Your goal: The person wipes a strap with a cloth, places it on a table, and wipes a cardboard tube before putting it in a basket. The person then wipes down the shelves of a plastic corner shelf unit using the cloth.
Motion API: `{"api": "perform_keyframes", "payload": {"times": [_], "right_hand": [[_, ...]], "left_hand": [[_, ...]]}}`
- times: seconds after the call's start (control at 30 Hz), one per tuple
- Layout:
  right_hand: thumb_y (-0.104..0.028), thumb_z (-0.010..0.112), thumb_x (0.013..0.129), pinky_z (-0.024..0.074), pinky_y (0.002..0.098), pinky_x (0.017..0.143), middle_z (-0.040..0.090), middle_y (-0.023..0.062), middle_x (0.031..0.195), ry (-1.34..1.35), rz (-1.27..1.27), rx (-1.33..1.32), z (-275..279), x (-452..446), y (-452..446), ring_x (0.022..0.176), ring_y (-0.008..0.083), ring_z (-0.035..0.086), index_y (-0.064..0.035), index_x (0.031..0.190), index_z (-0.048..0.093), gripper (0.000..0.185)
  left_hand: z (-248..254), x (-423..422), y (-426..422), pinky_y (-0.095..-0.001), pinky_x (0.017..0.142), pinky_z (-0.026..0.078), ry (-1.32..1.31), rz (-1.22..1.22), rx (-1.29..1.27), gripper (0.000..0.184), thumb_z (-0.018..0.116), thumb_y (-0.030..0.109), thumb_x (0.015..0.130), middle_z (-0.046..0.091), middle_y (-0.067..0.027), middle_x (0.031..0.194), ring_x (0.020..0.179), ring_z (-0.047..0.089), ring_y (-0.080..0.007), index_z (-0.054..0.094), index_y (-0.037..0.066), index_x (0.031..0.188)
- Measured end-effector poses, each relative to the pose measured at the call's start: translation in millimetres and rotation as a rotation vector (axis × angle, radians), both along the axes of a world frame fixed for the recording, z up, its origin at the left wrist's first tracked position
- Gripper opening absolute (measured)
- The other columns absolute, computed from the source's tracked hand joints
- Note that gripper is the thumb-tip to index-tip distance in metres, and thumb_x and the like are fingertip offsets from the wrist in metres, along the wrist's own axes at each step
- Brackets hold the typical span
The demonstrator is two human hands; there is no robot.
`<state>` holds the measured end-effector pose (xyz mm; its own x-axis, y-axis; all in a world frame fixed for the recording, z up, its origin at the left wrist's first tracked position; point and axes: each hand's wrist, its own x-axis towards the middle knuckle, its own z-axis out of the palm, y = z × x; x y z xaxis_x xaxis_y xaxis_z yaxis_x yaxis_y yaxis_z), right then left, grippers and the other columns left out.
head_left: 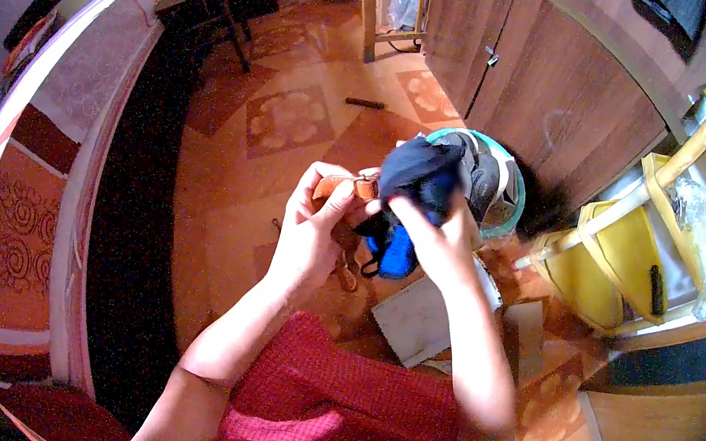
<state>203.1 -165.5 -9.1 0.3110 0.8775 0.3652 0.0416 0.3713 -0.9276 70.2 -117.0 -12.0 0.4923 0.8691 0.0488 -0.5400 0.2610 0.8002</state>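
Patterned floor [290,121] is seen beneath the grip; a brown strap [365,188] is pinched by the left hand [319,207], the dark bundle [417,171] clasped alongside by the right hand [439,240], best kept steady

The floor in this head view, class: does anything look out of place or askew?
A dark strip lies loose on the tiled floor, perhaps dropped; a pale slab, partly hidden by the right forearm, lies at a slant.
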Motion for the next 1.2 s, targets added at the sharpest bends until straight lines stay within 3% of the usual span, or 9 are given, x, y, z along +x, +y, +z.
{"api": "perform_keyframes", "payload": {"times": [0.2,0.27,0.37,0.47,0.5,0.63,0.87,1.1,1.2], "right_hand": [[-0.005,0.064,0.07,0.0479,0.0343,0.068,0.063,0.0135,0.079,-0.638,-0.441,0.092,0,-2,-1,0.076,0.0239,0.063,0.001,0.099,0.051,0.033],[-0.008,0.065,0.069,0.0478,0.0358,0.068,0.062,0.0129,0.075,-0.606,-0.485,0.061,-1,-4,-1,0.073,0.026,0.062,0.0009,0.094,0.054,0.028],[-0.012,0.06,0.076,0.048,0.0321,0.066,0.064,0.0112,0.078,0.065,-0.136,-0.145,-2,1,-2,0.07,0.0199,0.062,-0.0005,0.082,0.059,0.013],[-0.02,0.055,0.083,0.048,0.0297,0.066,0.062,0.0071,0.087,0.338,-0.32,-0.239,0,1,1,0.074,0.0148,0.059,-0.0013,0.096,0.058,0.023],[-0.023,0.054,0.084,0.0471,0.0285,0.069,0.06,0.0053,0.093,0.629,-0.142,-0.23,-6,7,4,0.079,0.0143,0.057,-0.0018,0.102,0.056,0.028],[-0.03,0.061,0.08,0.043,0.0306,0.085,0.058,0.0066,0.108,0.154,-0.035,-0.159,-3,10,2,0.094,0.0162,0.056,-0.0048,0.111,0.052,0.041],[-0.012,0.064,0.073,0.0465,0.0323,0.072,0.062,0.0094,0.078,-0.334,-0.296,-0.121,-39,14,13,0.076,0.0185,0.06,0.0004,0.089,0.058,0.021],[-0.027,0.053,0.083,0.0438,0.0259,0.059,0.058,0.0024,0.076,-0.168,-0.344,-0.257,-84,22,45,0.067,0.0093,0.053,-0.0005,0.09,0.057,0.028],[-0.026,0.049,0.086,0.0479,0.0258,0.065,0.061,0.0059,0.083,0.478,-0.042,-0.212,-61,39,30,0.073,0.0127,0.058,-0.0037,0.099,0.055,0.026]], "left_hand": [[-11,0,0,-0.0307,0.08,0.05,0.051,0.017,0.134,0.012,0.054,0.006,0.085,0.056,-0.008,0.093,0.084,0.058,-0.0153,0.045,0.003,0.094],[-7,0,-3,-0.0308,0.079,0.05,0.066,0.033,0.112,0.013,0.054,0.006,0.085,0.057,-0.0083,0.092,0.084,0.059,-0.016,0.044,0.003,0.092],[1,4,-8,-0.0309,0.075,0.051,0.052,0.058,0.075,0.014,0.056,0.005,0.083,0.059,-0.0096,0.091,0.082,0.06,-0.0186,0.043,0.005,0.087],[2,6,-10,-0.0307,0.074,0.05,0.021,0.069,0.021,0.013,0.056,0.005,0.083,0.059,-0.0096,0.092,0.083,0.06,-0.0194,0.043,0.006,0.086],[0,6,-8,-0.028,0.071,0.048,0.027,0.12,0.047,0.013,0.056,0.007,0.083,0.059,-0.0079,0.089,0.08,0.059,-0.017,0.043,0.007,0.086],[-11,2,-2,-0.0221,0.069,0.042,0.286,0.214,0.248,0.015,0.064,0.007,0.078,0.06,-0.004,0.084,0.073,0.053,-0.009,0.048,0.008,0.08],[-11,8,-8,-0.0248,0.076,0.044,0.366,0.3,0.361,0.013,0.06,0.0,0.078,0.06,-0.0083,0.09,0.082,0.056,-0.013,0.048,0.004,0.079],[-10,17,-4,-0.0237,0.066,0.04,0.179,0.301,0.335,0.014,0.06,0.009,0.081,0.055,-0.0029,0.08,0.071,0.049,-0.0104,0.046,0.007,0.08],[-17,10,10,-0.0227,0.062,0.04,0.191,0.336,0.327,0.01,0.056,0.011,0.085,0.052,-0.0005,0.077,0.067,0.048,-0.009,0.047,0.009,0.081]]}}
